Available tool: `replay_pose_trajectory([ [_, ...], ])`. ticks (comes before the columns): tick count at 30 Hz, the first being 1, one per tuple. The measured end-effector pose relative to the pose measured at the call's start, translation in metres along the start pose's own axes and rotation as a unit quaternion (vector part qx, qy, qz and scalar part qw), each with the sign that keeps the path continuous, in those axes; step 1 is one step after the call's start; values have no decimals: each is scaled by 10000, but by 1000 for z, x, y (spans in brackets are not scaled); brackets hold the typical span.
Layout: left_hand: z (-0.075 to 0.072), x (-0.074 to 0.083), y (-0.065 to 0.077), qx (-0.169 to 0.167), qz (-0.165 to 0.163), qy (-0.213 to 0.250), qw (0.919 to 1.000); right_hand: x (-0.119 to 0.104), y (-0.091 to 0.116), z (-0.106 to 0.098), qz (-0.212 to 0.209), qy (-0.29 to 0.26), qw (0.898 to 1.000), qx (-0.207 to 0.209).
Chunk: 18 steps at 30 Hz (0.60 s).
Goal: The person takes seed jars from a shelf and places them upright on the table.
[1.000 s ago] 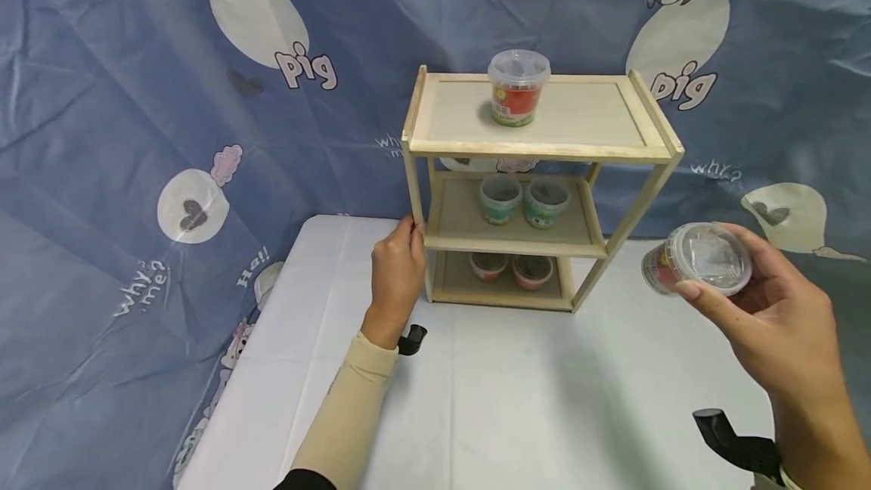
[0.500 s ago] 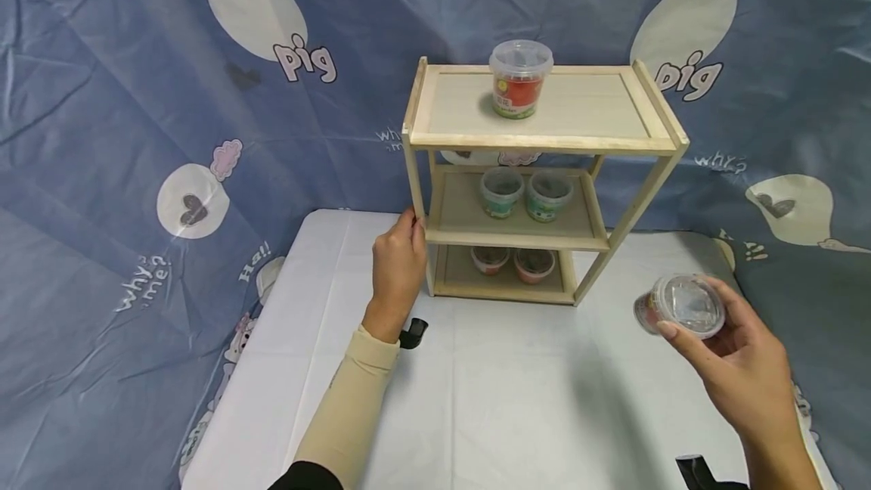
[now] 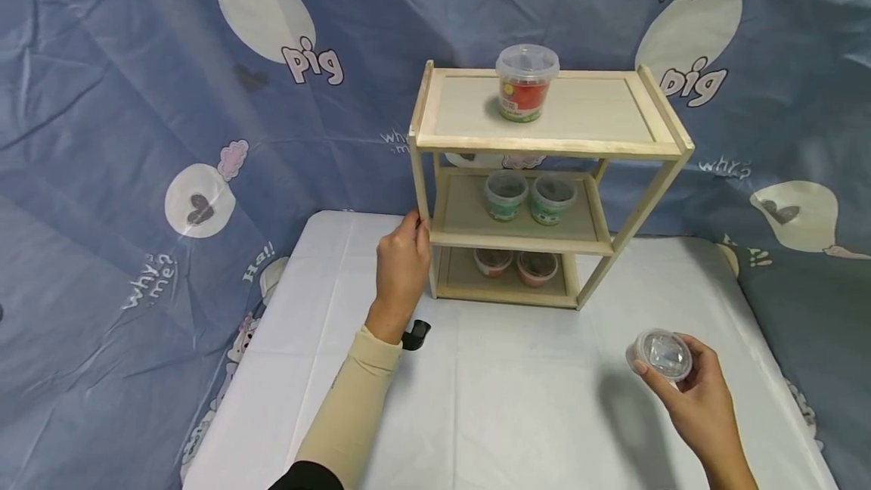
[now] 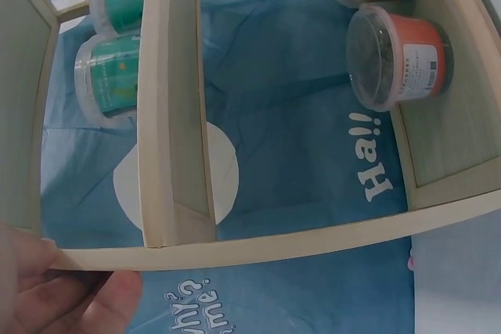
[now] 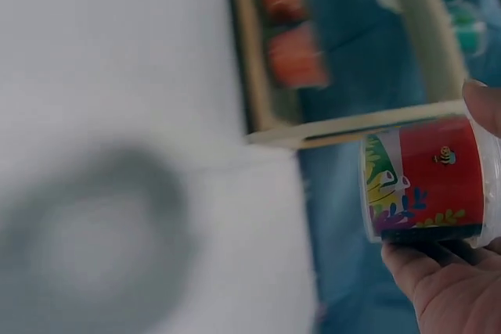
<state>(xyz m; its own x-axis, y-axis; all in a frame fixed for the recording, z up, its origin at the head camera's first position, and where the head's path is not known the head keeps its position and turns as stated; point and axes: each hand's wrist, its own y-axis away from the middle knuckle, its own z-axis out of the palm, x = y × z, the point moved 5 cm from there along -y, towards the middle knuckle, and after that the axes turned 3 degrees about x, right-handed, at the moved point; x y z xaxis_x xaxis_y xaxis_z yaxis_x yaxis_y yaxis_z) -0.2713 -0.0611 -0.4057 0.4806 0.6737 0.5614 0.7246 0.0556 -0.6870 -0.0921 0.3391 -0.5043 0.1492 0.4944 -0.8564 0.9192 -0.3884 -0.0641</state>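
My left hand grips the front left post of a small three-tier wooden shelf; in the left wrist view its fingers curl round the post. Over the table to the right of the shelf, my right hand holds a clear lidded plastic cup, tilted with its lid towards me. The right wrist view shows that cup's red label with a bee and leaves. On the top tier stands a larger clear tub with a red label.
Two green-labelled cups stand side by side on the middle tier. Two red-labelled cups sit on the bottom tier. A white cloth covers the table. Behind the shelf hangs a blue printed curtain.
My right hand has moved down and to the left with the cup, farther from the camera. The left hand stays on the shelf post.
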Motion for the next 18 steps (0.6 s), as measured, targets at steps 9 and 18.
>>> replay_pose_trajectory([
  [9,1,-2,0,-73,-24,-12,10000,49,5,17,638,504,9958,-409],
  [18,0,-2,-1,-101,-77,-63,9999,69,11,29,933,812,9919,-272],
])
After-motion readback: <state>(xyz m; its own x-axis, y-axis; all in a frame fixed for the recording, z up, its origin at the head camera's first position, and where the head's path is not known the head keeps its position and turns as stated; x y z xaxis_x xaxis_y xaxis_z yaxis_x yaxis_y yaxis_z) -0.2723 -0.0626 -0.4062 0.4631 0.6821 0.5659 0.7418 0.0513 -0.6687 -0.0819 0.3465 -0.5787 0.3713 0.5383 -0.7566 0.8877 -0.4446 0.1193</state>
